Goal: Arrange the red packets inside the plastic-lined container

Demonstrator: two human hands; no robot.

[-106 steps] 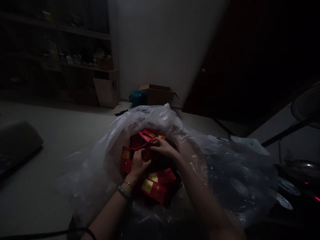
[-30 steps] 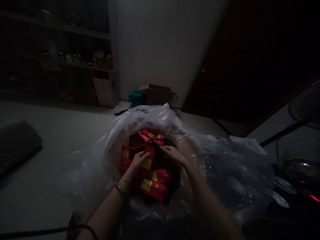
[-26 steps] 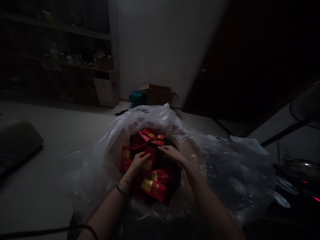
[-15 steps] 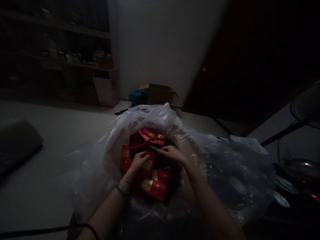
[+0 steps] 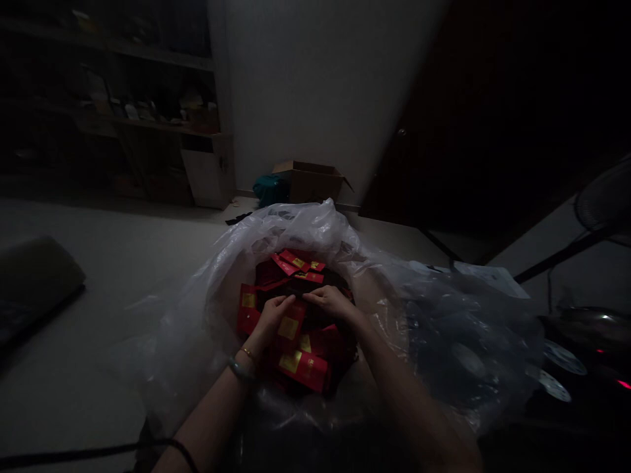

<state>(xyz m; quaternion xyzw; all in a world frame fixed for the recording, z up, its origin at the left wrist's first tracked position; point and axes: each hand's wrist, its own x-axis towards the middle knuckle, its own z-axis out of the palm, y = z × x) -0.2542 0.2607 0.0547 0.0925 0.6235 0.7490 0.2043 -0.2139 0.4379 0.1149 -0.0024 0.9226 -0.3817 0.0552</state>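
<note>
My left hand (image 5: pixel 270 320) pinches a red packet (image 5: pixel 289 323) with a gold label by its upper left edge. At the packet's top right corner, the thumb and fingers of my right hand (image 5: pixel 331 301) are closed on a thin strip, hardly visible in the dim light. My fingertips nearly meet along that top edge. Beneath them a heap of similar red packets (image 5: pixel 308 371) lies in a large clear plastic bag (image 5: pixel 211 276) whose mouth is spread wide. Dark material between the packets is too dim to make out.
The bag's loose side (image 5: pixel 458 355) spreads right, near pale patterned discs (image 5: pixel 555 385) and a red light. An open cardboard box (image 5: pixel 315 182) and a teal bundle (image 5: pixel 271 190) stand by the wall. Shelves are at left, a fan (image 5: pixel 606 203) at right, a black cable (image 5: pixel 98 453) low left.
Earlier both hands worked closer together, farther up the heap. Half a second ago a thin pale strip stuck out from my right fingertips; now that hand has moved left against the packet's top.
</note>
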